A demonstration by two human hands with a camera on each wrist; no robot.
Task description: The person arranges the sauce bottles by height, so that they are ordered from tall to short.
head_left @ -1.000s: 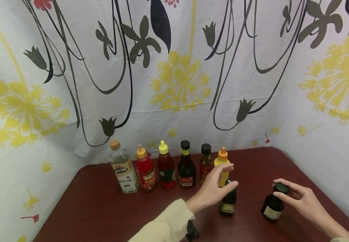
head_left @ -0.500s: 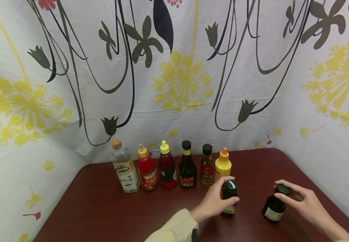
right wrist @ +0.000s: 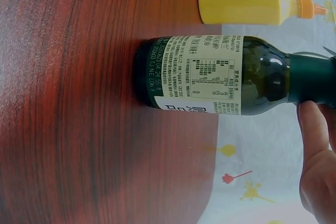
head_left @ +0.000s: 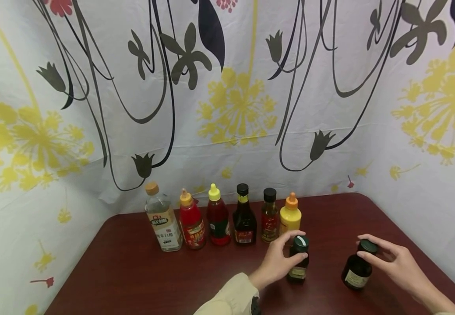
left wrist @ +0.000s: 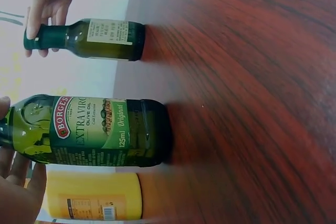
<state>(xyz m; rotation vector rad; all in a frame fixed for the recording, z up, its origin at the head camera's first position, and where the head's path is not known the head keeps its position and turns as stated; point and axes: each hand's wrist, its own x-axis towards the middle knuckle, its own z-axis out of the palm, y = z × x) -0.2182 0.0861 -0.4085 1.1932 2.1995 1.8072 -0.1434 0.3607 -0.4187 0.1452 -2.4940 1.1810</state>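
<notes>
Near the front right of the table stand two small dark green bottles. My left hand (head_left: 276,262) pinches the neck of one, a Borges olive oil bottle (left wrist: 94,129), between thumb and fingers. To its right, my right hand (head_left: 402,269) holds the other dark bottle (right wrist: 210,74) by its green neck and cap. This second bottle carries a cream label with fine print, turned to the right wrist view. Both bottles are upright with their bases on the table. Fingers partly cover the two necks.
Behind the left hand stands a yellow squeeze bottle (head_left: 290,217). Left of it run a small sauce bottle (head_left: 269,218), a dark sauce bottle (head_left: 245,221), two red squeeze bottles and a clear vinegar bottle (head_left: 164,227). A flowered cloth hangs behind the dark red table (head_left: 140,280).
My left hand has come down from above the olive oil bottle and taken hold of its neck. The right hand and its bottle have stayed in place.
</notes>
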